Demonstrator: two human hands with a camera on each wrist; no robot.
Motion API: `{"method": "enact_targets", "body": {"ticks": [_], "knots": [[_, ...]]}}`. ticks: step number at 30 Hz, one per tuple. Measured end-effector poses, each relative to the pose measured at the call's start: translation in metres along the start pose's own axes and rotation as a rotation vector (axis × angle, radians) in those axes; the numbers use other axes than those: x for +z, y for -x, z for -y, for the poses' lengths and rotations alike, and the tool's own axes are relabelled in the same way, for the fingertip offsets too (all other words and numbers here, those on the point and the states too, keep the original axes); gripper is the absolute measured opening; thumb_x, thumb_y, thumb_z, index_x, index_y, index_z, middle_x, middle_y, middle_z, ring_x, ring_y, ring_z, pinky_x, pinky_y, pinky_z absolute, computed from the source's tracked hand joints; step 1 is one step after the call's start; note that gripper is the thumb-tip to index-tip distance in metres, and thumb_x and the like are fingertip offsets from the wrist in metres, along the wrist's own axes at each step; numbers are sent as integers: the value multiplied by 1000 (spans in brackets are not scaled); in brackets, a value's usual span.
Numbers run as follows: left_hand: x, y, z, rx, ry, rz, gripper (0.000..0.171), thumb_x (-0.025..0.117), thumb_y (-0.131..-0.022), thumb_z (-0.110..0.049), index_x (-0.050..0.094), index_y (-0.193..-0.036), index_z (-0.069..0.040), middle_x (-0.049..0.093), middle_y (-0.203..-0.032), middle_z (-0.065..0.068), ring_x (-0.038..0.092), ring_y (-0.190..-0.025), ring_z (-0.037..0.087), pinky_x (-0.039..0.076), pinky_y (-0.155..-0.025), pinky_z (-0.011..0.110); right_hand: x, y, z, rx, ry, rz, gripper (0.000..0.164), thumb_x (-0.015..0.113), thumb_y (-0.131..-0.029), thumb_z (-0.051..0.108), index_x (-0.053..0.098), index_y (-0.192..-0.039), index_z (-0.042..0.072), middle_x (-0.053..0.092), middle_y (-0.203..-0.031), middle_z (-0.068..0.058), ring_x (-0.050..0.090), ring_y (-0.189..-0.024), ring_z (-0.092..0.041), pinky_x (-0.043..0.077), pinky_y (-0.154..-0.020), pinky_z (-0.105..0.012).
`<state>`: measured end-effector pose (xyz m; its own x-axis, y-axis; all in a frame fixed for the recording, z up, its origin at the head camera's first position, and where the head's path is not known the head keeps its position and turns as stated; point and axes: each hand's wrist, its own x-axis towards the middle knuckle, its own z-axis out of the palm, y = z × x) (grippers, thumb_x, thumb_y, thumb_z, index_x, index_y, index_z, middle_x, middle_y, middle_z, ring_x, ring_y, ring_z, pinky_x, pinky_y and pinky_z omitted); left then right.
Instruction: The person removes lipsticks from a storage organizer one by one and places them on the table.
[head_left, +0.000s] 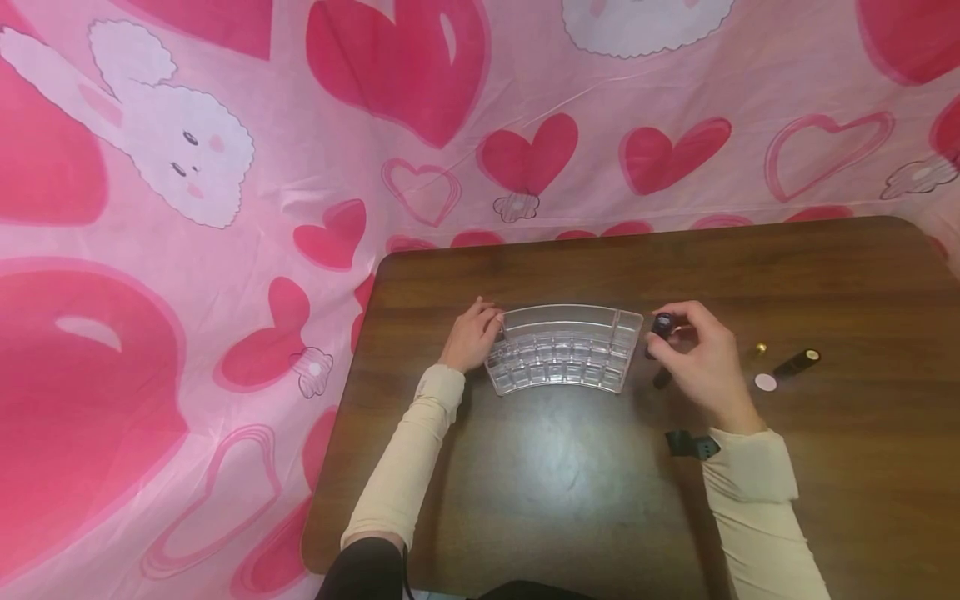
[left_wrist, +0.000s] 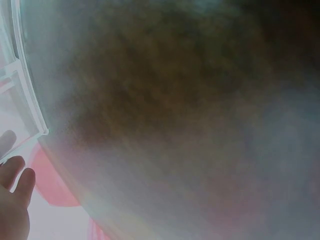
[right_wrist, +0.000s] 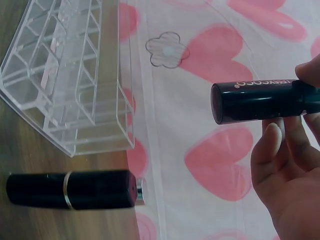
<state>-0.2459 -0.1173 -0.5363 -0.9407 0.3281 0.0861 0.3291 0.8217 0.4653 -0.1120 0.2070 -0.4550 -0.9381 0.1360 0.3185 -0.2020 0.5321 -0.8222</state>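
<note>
My left hand [head_left: 471,337] touches the left end of a clear plastic organizer [head_left: 562,313] with rows of small compartments. In the left wrist view, its fingers [left_wrist: 24,187] look fairly straight beside the organizer's corner [left_wrist: 37,131]. Between thumb and fingers, my right hand [head_left: 705,358] pinches a black lipstick tube [right_wrist: 255,102] with lettering along its side. That tube is held up off the table, just right of the organizer. Below it a second black tube [right_wrist: 100,190] with a silvery band stands near the organizer's right end, partly covered by the right hand in the head view.
Right of the right hand are a black cylinder [head_left: 797,363] with a gold end, a small gold ball-like item [head_left: 762,347] and a pale pink disc [head_left: 766,382]. All are on the brown wooden table [head_left: 562,467]. A pink heart-patterned cloth [head_left: 420,200] hangs behind and to the left.
</note>
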Motion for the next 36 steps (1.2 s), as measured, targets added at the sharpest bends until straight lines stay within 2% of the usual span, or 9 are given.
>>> {"method": "enact_targets", "body": {"ticks": [2, 8, 10, 18, 25, 36], "knots": [[0, 0, 0, 0, -1, 2, 44, 37, -102, -40, 64, -125, -13, 53, -143, 8, 31, -146, 26, 29, -117, 48, -3, 1, -1, 0, -1, -10, 30, 69, -82, 0, 60, -111, 2, 61, -98, -1, 52, -82, 3, 44, -73, -7], [0, 0, 0, 0, -4, 15, 45, 36, -102, -41, 63, -126, -14, 53, -143, 7, 30, -147, 25, 29, -117, 48, -11, 3, -3, 13, -9, -54, 28, 69, -82, 1, 62, -109, 3, 55, -94, 23, 52, -81, 2, 43, -72, -7], [0, 0, 0, 1, -3, 17, 45, 37, -102, -41, 63, -127, -14, 53, -143, 7, 29, -147, 26, 29, -117, 48, -13, 4, -4, 24, -18, -65, 28, 69, -81, 1, 63, -109, 3, 54, -93, 26, 53, -81, 2, 42, -71, -6], [0, 1, 1, -13, 9, 22, 46, 36, -102, -42, 62, -127, -15, 52, -144, 7, 29, -147, 25, 28, -117, 48, -21, 5, -7, 51, -33, -104, 29, 70, -81, 1, 64, -109, 3, 55, -91, 26, 55, -79, 4, 44, -72, -5], [0, 1, 0, -16, 5, 17, 46, 36, -101, -43, 63, -126, -15, 52, -144, 7, 29, -147, 24, 29, -117, 48, -29, 7, -15, 86, -1, -93, 30, 66, -83, 0, 62, -113, 3, 54, -95, 25, 54, -82, 5, 44, -69, -3], [1, 1, 0, -5, -3, 4, 45, 37, -102, -42, 64, -124, -15, 53, -143, 7, 30, -147, 25, 29, -117, 48, -39, 12, -16, 83, -5, -134, 29, 65, -83, 0, 62, -112, 1, 55, -96, 26, 53, -84, 5, 42, -73, -2]]}}
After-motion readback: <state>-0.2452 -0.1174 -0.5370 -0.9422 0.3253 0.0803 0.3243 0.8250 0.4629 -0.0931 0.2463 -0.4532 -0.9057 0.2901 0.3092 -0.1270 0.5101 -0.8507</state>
